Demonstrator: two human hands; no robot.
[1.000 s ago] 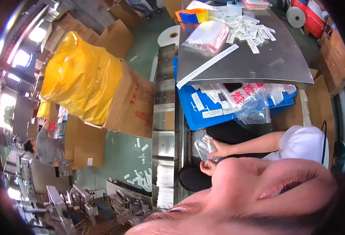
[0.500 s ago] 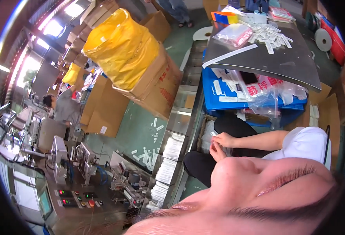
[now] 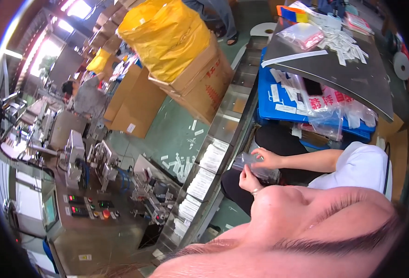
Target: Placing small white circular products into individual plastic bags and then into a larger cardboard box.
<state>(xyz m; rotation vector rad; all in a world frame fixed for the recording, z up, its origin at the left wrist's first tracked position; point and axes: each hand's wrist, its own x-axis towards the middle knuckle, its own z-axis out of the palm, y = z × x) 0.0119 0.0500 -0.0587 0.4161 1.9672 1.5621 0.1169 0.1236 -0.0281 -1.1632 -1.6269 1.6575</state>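
Observation:
My right hand (image 3: 268, 158) has its fingers bent around the edge of a clear plastic bag (image 3: 243, 160). On the nearer side my left hand (image 3: 249, 180) pinches the same bag, thumb raised. The bag is thin and see-through; I cannot make out whether anything is inside it. Both hands are above my dark-trousered lap (image 3: 278, 143). Beneath them lies more clear plastic (image 3: 267, 175), partly hidden by my fingers. My left forearm is hidden beyond the wrist.
A metal channel (image 3: 223, 125) with stacks of white slips (image 3: 201, 184) runs beside my knees. A blue tub (image 3: 269, 109) of slips and bags sits under a dark tabletop (image 3: 316, 60). Left are a carton (image 3: 195, 88) with a yellow bag (image 3: 167, 37) and a machine (image 3: 98, 236).
My hands were close together at a small pale item; now they are slightly apart with a clear bag spread between them. The whole view has shifted.

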